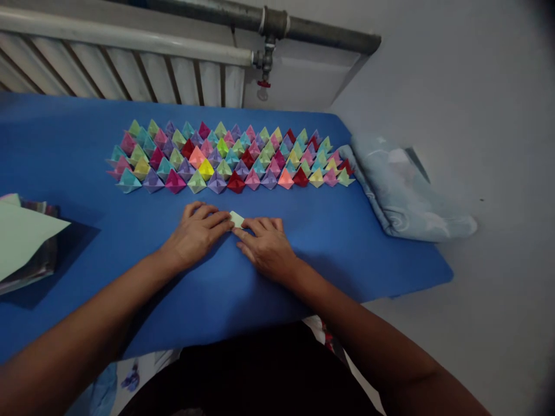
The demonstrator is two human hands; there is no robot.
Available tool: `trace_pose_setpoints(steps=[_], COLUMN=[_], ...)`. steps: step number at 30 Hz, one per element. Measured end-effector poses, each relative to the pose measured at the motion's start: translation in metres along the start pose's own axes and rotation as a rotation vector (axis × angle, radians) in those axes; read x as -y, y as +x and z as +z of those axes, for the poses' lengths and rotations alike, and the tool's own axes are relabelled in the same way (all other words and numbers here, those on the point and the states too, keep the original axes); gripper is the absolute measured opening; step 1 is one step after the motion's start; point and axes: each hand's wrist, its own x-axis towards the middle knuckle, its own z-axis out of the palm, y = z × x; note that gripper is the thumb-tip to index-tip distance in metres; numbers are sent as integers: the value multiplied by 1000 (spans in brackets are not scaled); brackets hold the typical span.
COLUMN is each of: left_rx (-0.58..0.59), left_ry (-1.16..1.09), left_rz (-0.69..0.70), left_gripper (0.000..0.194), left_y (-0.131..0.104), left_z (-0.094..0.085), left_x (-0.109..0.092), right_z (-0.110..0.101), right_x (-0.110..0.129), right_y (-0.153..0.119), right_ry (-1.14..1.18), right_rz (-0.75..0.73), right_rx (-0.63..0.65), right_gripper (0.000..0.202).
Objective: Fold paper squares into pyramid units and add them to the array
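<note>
A small folded piece of pale yellow-green paper (pixel 236 219) lies on the blue table between my hands. My left hand (pixel 196 234) presses its left edge with thumb and forefinger tips. From the other side, the fingers of my right hand (pixel 269 245) pin its right and lower edge, so part of the paper is hidden under them. Just beyond my hands stand several rows of folded paper boats (pixel 217 180) in pink, purple, green, red, yellow and blue.
At the left edge, pale green sheets (pixel 26 234) rest on a stack. A folded grey-blue cloth (pixel 396 190) lies at the right against the wall. Behind the blue table (pixel 303 300) are a white radiator (pixel 143 75) and a pipe with a red valve (pixel 263 84).
</note>
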Motion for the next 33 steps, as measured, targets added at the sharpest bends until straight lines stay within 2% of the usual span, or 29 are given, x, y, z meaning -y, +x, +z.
trace_pose_setpoints(steps=[4, 9, 15, 18, 20, 24, 28, 33], left_rx=[3, 1, 28, 135, 224, 360, 391, 320], left_ry=[-55, -70, -87, -132, -180, -294, -352, -390], left_rz=[61, -4, 6, -11, -22, -42, -68, -74], left_gripper=[29, 29, 23, 20, 20, 14, 15, 20], left_y=[2, -2, 5, 17, 27, 43, 45, 38], left_z=[-2, 2, 1, -3, -5, -7, -7, -6], left_x=[-6, -7, -6, 0, 7, 18, 21, 21], right_z=[1, -1, -4, -7, -9, -7, 8, 16], right_x=[1, 0, -12, -24, -32, -43, -52, -61], right_y=[1, -4, -25, -23, -11, 33, 62, 64], right_ry=[-17, -31, 26, 164, 283, 695, 1008, 1213], right_rz=[4, -1, 131, 290, 392, 391, 539, 566], right_rx=[-2, -3, -17, -60, -96, -61, -220, -195], right_gripper=[33, 33, 32, 29, 26, 19, 13, 10])
